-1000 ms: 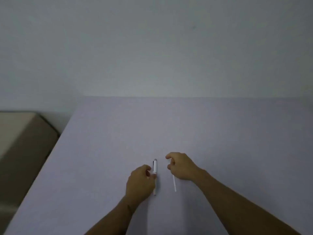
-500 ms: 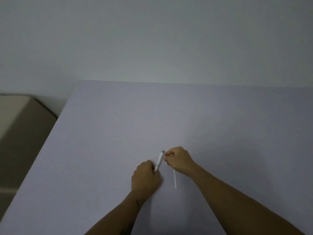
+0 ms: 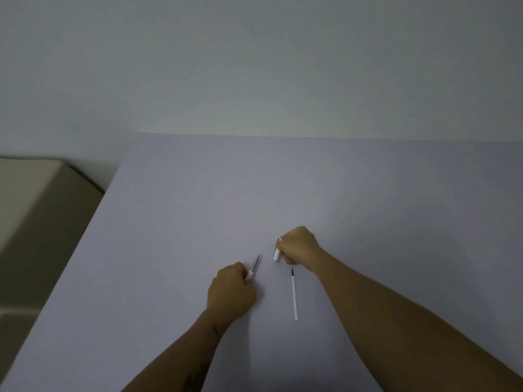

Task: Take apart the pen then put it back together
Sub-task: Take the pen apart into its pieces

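The white pen is in separate pieces over the pale table [image 3: 283, 179]. My left hand [image 3: 230, 292] is closed around the pen body [image 3: 253, 268], whose thin pointed end sticks out up and to the right. My right hand [image 3: 298, 246] grips the short white cap [image 3: 277, 253], held a little apart from the body, to its right. A thin white refill [image 3: 294, 295] with a dark tip lies flat on the table between my forearms, just below the right hand and untouched.
A plain wall stands behind the table's far edge. A beige boxy piece of furniture [image 3: 36, 210] sits lower, beyond the table's left edge.
The two hands met at the pen, then pulled apart: the cap came off in my right hand while the left kept the body. The refill stayed where it lay.
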